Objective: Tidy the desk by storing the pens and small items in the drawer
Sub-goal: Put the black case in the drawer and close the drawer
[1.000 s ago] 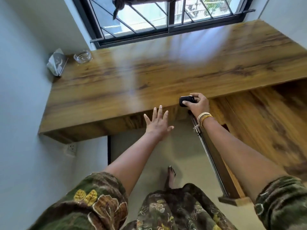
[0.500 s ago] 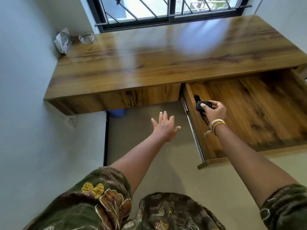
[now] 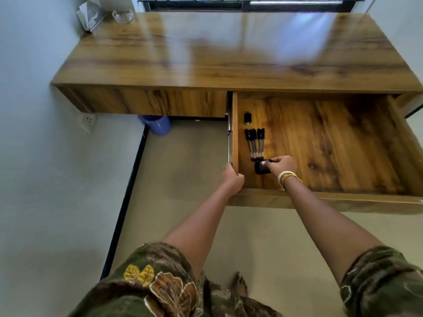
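While stretching wall to wall under the window, tabletop (image 3: 229, 53) bare but for a glass dish (image 3: 122, 16) and a paper packet (image 3: 90, 16) in the far left corner. Below it, wide drawer (image 3: 320, 145) pulled fully out. Blue bin (image 3: 158, 124) on the floor under the left half. Left hand (image 3: 232, 178) gripping the drawer's left wall at its near corner, fingers curled over the edge. Right hand (image 3: 282, 165) inside the drawer, fingers closed on a small black item (image 3: 261, 168) touching the drawer floor. Just beyond it, pens (image 3: 255, 144) lined side by side, roughly 5. Farther back, a small dark clip-like object (image 3: 247, 117).
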`<state>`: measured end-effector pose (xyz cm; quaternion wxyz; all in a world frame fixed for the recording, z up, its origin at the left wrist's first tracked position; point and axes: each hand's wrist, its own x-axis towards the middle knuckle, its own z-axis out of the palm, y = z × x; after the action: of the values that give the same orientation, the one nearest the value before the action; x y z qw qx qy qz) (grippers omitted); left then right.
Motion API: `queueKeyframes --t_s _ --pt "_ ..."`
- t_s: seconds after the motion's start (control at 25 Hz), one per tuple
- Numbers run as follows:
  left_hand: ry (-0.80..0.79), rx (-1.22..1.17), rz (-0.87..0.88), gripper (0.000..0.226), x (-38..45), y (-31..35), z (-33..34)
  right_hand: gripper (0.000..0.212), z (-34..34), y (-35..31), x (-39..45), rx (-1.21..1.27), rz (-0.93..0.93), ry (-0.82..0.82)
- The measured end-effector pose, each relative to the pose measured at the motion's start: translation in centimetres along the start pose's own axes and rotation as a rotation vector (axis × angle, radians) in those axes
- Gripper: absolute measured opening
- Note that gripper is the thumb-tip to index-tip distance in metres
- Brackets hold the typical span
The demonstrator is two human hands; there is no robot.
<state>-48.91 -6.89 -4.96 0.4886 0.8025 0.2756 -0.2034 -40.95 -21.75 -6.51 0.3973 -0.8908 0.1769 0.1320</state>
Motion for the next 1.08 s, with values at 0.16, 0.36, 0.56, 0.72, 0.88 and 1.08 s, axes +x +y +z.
queueKeyframes --t_s 0.16,0.36,0.56,0.72,0.88,1.08 --pt "0.11 0.046 0.015 0.054 -0.2 -1.1 1.3 0.04 -0.5 2.1 0.3 0.067 0.074 -0.039" --pt "0.266 0.073 0.074 0.05 -0.1 -1.7 1.9 0.038 -0.1 2.2 1.0 0.14 0.131 -0.141" --pt "0.355 0.16 0.087 0.044 0.3 -1.9 2.5 0.031 0.8 2.2 1.8 0.195 0.213 -0.249" --pt "0.391 0.219 0.107 0.034 0.2 -2.1 2.7 0.035 1.3 2.3 2.2 0.144 0.176 -0.247" --pt "0.429 0.293 0.122 0.03 -0.3 -1.7 2.7 0.036 0.6 1.6 1.4 0.02 0.092 -0.148" --pt "0.447 0.535 0.18 0.046 -2.7 -2.7 3.4 0.041 -1.0 2.7 -2.9 -0.426 -0.317 -0.052"
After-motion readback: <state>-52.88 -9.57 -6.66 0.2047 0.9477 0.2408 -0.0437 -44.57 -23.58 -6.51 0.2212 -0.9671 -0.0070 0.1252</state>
